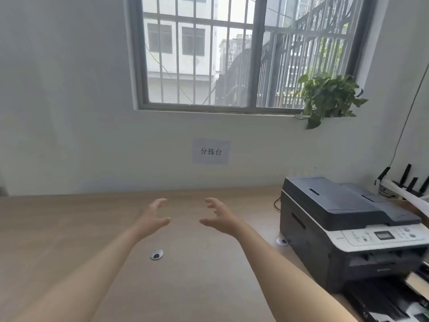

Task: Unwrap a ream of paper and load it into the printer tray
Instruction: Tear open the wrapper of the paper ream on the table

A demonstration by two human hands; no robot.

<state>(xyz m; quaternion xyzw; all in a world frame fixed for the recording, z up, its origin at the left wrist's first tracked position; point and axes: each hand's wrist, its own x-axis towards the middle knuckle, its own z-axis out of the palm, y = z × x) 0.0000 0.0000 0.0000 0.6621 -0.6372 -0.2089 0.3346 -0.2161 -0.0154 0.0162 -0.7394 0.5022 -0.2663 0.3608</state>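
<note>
My left hand [154,217] and my right hand [219,218] are stretched out over the wooden desk [69,228], palms facing each other, fingers spread and curled, holding nothing. A dark grey and white printer [348,228] stands on the desk at the right. Its paper tray [390,303] is pulled out at the bottom right corner, partly cut off by the frame edge. No ream of paper shows in view.
Two round cable grommets [156,254] [282,241] sit in the desk. A paper sign [210,151] hangs on the wall under a barred window. A potted plant [327,98] rests on the sill. Black antennas [404,175] stand behind the printer.
</note>
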